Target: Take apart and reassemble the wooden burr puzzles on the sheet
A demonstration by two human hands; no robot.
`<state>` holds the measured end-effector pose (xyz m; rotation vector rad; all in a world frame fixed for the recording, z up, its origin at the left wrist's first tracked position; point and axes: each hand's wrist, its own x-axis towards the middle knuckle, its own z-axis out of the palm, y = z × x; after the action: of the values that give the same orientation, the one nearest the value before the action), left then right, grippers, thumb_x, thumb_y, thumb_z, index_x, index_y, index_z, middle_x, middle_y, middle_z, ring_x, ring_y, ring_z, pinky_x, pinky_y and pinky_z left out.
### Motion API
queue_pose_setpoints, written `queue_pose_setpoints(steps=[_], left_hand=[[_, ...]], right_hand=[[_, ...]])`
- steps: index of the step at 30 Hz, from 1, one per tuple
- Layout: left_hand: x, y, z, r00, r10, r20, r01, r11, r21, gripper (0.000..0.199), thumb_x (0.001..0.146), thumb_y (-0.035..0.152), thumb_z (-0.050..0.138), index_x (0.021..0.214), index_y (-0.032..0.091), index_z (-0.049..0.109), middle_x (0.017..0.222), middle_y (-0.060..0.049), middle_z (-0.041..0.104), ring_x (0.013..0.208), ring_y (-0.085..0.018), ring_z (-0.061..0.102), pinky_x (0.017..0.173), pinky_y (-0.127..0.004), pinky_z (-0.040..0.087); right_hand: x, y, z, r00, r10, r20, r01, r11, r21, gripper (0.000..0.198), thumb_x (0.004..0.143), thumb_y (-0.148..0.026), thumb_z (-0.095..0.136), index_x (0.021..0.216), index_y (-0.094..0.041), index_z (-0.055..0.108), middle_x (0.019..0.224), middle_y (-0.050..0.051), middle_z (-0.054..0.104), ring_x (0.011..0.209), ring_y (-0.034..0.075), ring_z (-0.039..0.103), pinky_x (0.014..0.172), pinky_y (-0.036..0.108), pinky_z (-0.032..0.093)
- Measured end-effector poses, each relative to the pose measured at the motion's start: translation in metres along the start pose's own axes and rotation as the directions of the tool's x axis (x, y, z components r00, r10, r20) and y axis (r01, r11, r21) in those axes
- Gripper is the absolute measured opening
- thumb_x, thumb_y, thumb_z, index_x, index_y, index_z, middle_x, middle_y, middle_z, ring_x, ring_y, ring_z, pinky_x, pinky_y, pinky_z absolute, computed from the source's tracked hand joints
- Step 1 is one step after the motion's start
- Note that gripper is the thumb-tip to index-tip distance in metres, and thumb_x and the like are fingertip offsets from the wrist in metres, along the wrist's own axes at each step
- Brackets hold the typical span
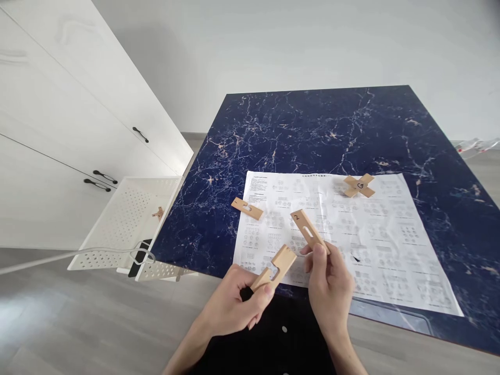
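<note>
My left hand (238, 302) is closed on a notched wooden puzzle piece (284, 263), tilted up over the near edge of the sheet. In my right hand (330, 284) is a slotted wooden puzzle piece (307, 229) marked 2, pinched at its lower end. The two pieces are apart from each other. Another wooden piece (255, 211), marked 1 and with a cut-out, lies across the left edge of the printed instruction sheet (324, 203). Near the sheet's far edge sits a cross-shaped wooden piece (360, 186) marked G.
The dark blue marble-patterned table (289, 130) carries the sheet. Under the sheet's near edge a flat grey object (390, 315) shows in part. To the left stand a white perforated bin (113, 213) with a small wooden piece inside, a pale cable (78, 253) and white cabinets (78, 104).
</note>
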<state>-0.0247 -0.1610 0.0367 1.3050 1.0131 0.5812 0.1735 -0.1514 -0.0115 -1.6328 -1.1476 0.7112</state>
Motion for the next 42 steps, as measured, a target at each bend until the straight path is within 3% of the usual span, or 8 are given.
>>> queue_pose_setpoints(steps=[6,11,18,22,27,38,42], left_hand=[[0.005,0.002,-0.017,0.969,-0.052,-0.242,0.108,0.968,0.225,0.061,0.111,0.053,0.048,0.061,0.019,0.052,0.054,0.0,0.058,0.051,-0.011,0.056,0.056,-0.024,0.042],[0.014,0.004,-0.031,0.974,-0.123,-0.192,0.181,0.929,0.323,0.058,0.111,0.057,0.048,0.068,0.019,0.055,0.058,0.001,0.061,0.052,-0.012,0.058,0.055,-0.024,0.041],[0.022,0.004,-0.053,0.955,-0.211,-0.21,0.267,0.918,0.293,0.063,0.106,0.064,0.052,0.062,0.019,0.059,0.056,0.0,0.062,0.049,-0.012,0.058,0.054,-0.024,0.044],[0.029,0.006,-0.065,0.94,-0.149,-0.307,0.254,0.907,0.337,0.057,0.106,0.063,0.053,0.071,0.019,0.063,0.058,0.001,0.064,0.053,-0.013,0.061,0.058,-0.024,0.047],[0.038,0.009,-0.073,0.884,-0.125,-0.45,0.32,0.864,0.389,0.061,0.102,0.069,0.054,0.064,0.021,0.055,0.059,-0.001,0.067,0.047,-0.014,0.062,0.054,-0.026,0.048],[0.059,0.002,-0.093,0.837,-0.048,-0.545,0.372,0.78,0.503,0.051,0.106,0.053,0.054,0.067,0.021,0.059,0.059,0.0,0.072,0.044,-0.013,0.064,0.057,-0.026,0.048],[0.057,0.001,-0.085,0.828,0.072,-0.557,0.321,0.753,0.575,0.046,0.107,0.054,0.054,0.073,0.022,0.057,0.061,0.001,0.07,0.05,-0.014,0.065,0.06,-0.027,0.047]], right_hand=[[-0.003,0.001,0.001,0.998,-0.035,0.051,0.035,0.999,0.012,0.046,0.114,-0.055,0.046,0.092,-0.021,0.069,0.064,-0.003,0.057,0.051,0.014,0.052,0.052,0.026,0.043],[-0.003,0.004,0.001,0.996,-0.05,0.072,0.048,0.998,0.032,0.044,0.114,-0.052,0.047,0.093,-0.021,0.068,0.065,-0.003,0.057,0.051,0.013,0.052,0.051,0.025,0.043],[-0.003,0.003,0.001,0.995,-0.062,0.08,0.059,0.998,0.031,0.043,0.114,-0.052,0.047,0.094,-0.02,0.068,0.064,-0.004,0.056,0.048,0.012,0.05,0.048,0.024,0.041],[-0.003,0.003,0.001,0.994,-0.07,0.089,0.067,0.997,0.035,0.043,0.114,-0.051,0.047,0.095,-0.02,0.069,0.064,-0.003,0.057,0.047,0.012,0.05,0.046,0.024,0.041],[-0.002,0.0,0.0,0.992,-0.082,0.1,0.076,0.995,0.056,0.042,0.114,-0.051,0.048,0.096,-0.019,0.07,0.066,-0.002,0.06,0.046,0.011,0.05,0.044,0.023,0.041],[-0.003,0.003,0.001,0.993,-0.066,0.096,0.062,0.997,0.047,0.039,0.114,-0.049,0.05,0.095,-0.02,0.069,0.067,-0.002,0.06,0.049,0.012,0.052,0.046,0.023,0.043],[-0.003,0.003,0.0,0.991,-0.068,0.112,0.064,0.997,0.036,0.039,0.113,-0.048,0.051,0.094,-0.02,0.07,0.069,-0.002,0.063,0.048,0.011,0.05,0.044,0.023,0.04]])
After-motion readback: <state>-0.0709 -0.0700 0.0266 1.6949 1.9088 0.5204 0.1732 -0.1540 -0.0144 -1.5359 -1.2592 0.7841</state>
